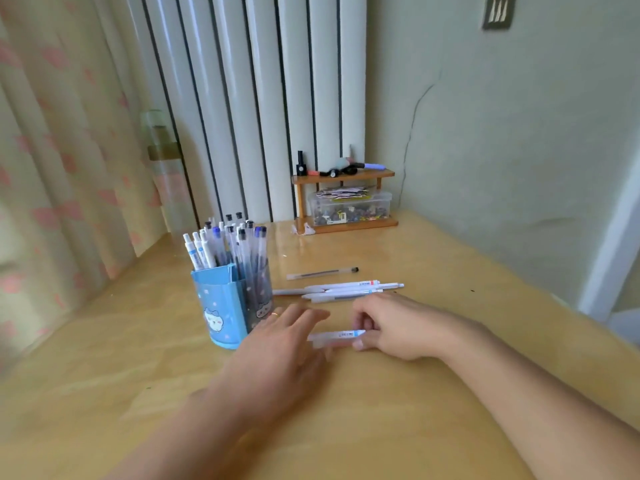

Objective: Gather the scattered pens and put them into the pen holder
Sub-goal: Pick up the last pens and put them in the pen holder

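A blue pen holder (221, 306) with cat pictures stands left of centre on the wooden desk (433, 393), filled with several pens. My right hand (398, 327) pinches one end of a white pen (337, 336) that lies just above the desk. My left hand (287, 341) is spread flat beside the holder, its fingertips at the pen's other end. Beyond my hands lie several white pens (346, 289) in a bunch. A clear pen with a black cap (322, 273) lies behind them.
A small wooden shelf (346, 202) stands at the back against the radiator, with a clear plastic box under it and small bottles on top. A curtain hangs on the left. The wall runs along the desk's right side.
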